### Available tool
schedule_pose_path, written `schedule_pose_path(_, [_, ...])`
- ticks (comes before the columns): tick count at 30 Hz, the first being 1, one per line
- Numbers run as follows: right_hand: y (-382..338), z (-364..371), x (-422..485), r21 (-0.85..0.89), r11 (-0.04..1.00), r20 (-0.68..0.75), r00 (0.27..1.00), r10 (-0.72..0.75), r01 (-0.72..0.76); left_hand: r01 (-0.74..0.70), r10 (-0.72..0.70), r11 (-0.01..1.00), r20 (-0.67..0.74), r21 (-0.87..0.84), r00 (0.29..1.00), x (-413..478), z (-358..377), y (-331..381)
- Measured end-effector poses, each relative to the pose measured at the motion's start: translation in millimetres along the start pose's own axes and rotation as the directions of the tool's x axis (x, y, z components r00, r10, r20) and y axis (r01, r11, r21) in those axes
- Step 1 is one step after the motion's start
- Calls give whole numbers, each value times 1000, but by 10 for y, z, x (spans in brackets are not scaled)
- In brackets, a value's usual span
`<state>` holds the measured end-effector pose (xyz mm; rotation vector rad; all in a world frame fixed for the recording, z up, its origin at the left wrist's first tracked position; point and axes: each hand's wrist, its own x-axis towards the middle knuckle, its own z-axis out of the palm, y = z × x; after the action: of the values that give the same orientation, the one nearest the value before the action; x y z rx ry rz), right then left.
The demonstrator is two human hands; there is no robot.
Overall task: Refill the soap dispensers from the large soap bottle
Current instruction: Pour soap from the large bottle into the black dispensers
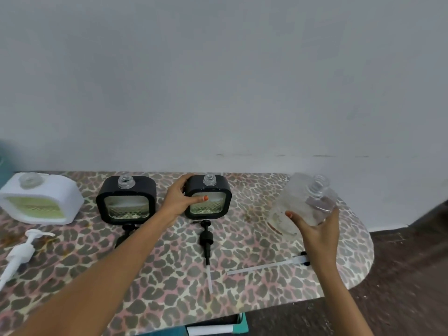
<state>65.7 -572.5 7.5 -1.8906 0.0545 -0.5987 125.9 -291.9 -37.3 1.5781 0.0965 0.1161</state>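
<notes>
Nearest, the left forearm (97, 287) stretches across a leopard-print table (169, 299). Three dispensers stand in a row by the wall, all with open necks. The left hand (180, 196) clasps one black dispenser (208, 197), with the thumb across its glass front and the fingers curled round its upper left corner. Left of that dispenser stands the other black dispenser (126, 200), and farther left the white dispenser (41, 200). To its right, the right hand (317, 231) grips the single large clear bottle (305, 202) from below; the bottle is tilted, uncapped and blurred. Four pumps lie loose on the table. A black pump (206, 236) lies just in front of the held dispenser, and a half-hidden pump (126, 232) lies to its left behind the arm. A white pump (20, 251) lies far left, and a long-tubed pump (266, 266) lies to the right, under the right wrist.
</notes>
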Motion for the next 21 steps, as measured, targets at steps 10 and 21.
schedule_pose_path(10, [245, 244, 419, -32, 999, 193, 980, 39, -34, -62, 59, 995, 38, 81, 998, -3, -29, -85])
schedule_pose_path(21, [479, 438, 736, 49, 993, 361, 928, 87, -112, -32, 29, 997, 47, 74, 998, -4, -40, -119])
